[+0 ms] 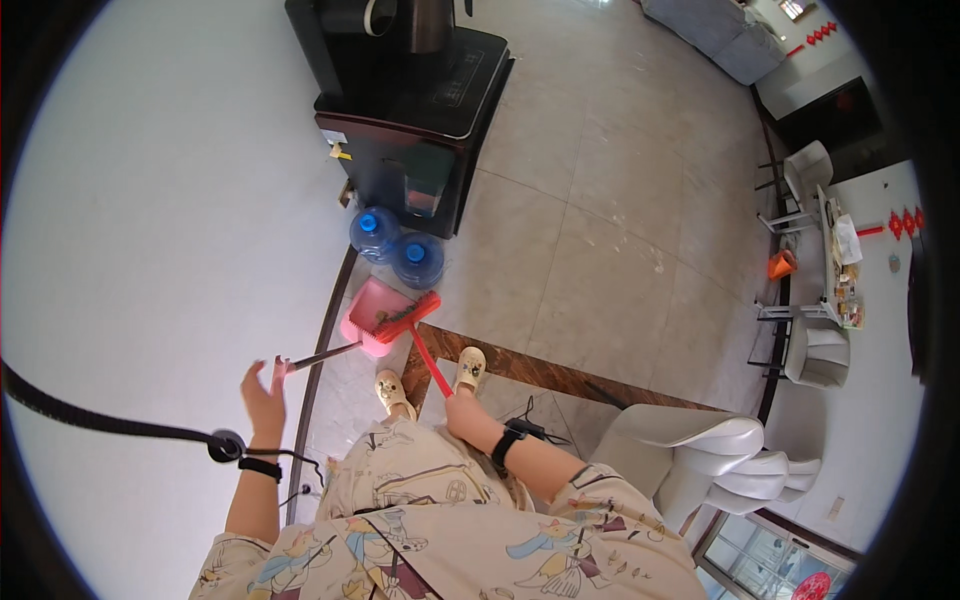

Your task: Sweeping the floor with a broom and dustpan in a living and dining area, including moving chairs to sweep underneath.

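Note:
My right hand (pixel 466 417) is wrapped round the red handle of a broom (pixel 432 362). The broom's red head lies across the edge of a pink dustpan (pixel 376 298), where some dark debris shows by the bristles. A long thin handle rises from the dustpan toward my left hand (pixel 264 402). The left fingers are raised and apart beside the handle's pink end; whether the thumb touches it, I cannot tell.
Two blue water jugs (pixel 416 260) stand just beyond the dustpan, against a dark cabinet (pixel 400 160). A white wall (pixel 180 200) runs along the left. Light chairs (pixel 680 450) stand at the right, near a dark floor strip (pixel 560 372). A black cable (pixel 110 422) crosses to my left wrist.

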`<state>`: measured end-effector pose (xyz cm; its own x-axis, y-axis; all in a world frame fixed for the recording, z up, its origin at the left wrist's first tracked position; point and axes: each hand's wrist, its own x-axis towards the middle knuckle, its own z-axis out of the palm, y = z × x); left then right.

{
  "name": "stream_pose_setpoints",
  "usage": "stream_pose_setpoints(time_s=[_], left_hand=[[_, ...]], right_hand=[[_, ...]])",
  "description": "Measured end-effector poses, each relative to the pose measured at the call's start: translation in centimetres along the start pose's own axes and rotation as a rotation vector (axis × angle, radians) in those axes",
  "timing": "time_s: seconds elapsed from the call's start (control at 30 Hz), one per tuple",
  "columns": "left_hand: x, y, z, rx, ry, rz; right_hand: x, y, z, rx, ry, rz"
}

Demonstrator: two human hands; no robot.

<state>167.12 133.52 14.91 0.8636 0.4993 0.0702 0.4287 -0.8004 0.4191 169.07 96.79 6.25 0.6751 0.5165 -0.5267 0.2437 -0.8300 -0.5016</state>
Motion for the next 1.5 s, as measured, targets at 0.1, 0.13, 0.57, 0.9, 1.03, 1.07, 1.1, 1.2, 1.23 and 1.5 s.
stream_pose_setpoints(time_s=[0.1,0.13,0.57,0.9,1.03,1.07,1.1,1.2,1.23,1.5], left_hand=[[-1.1,-7.9,-0.8,0.202,-0.087,-0.073],[-1.2,-8.9,-0.2,0.172,-0.137,-0.136],[-0.6,-3.0,4.2,-0.235,-0.570,-0.375],[-1.3,-11.3,5.9,-0.184,-0.288,0.051],[-1.9,2.0,0.8,-0.352,-0.382,-0.332],[-2.1,1.9,-0.1,-0.310,-0.346,-0.299],[-2.2,-0.9,-0.9,-0.286,-0.449,-0.409],[-3.1,-3.5,-2.4,-0.212,-0.366,-0.553],[-3.1,-2.5,-2.7,-0.206,-0.363,-0.555],[-3.8,2.3,-3.7,-0.061,-0.369,-0.512]], right_hand=[[-0.9,-0.8,-2.3,0.028,-0.107,-0.010],[-0.8,0.6,-1.6,0.029,-0.103,0.000],[-7.0,18.8,-7.8,-0.080,-0.060,0.468],[-11.9,25.4,-15.3,-0.369,0.145,0.503],[-15.2,25.8,-14.7,-0.343,0.058,0.417],[-14.2,25.7,-14.1,-0.328,0.055,0.365],[-12.6,25.2,-13.7,-0.340,0.021,0.320],[-8.5,23.1,-12.4,-0.329,0.014,0.131],[-7.0,22.6,-11.6,-0.325,0.013,0.125],[1.3,23.5,-7.6,-0.491,-0.158,0.039]])
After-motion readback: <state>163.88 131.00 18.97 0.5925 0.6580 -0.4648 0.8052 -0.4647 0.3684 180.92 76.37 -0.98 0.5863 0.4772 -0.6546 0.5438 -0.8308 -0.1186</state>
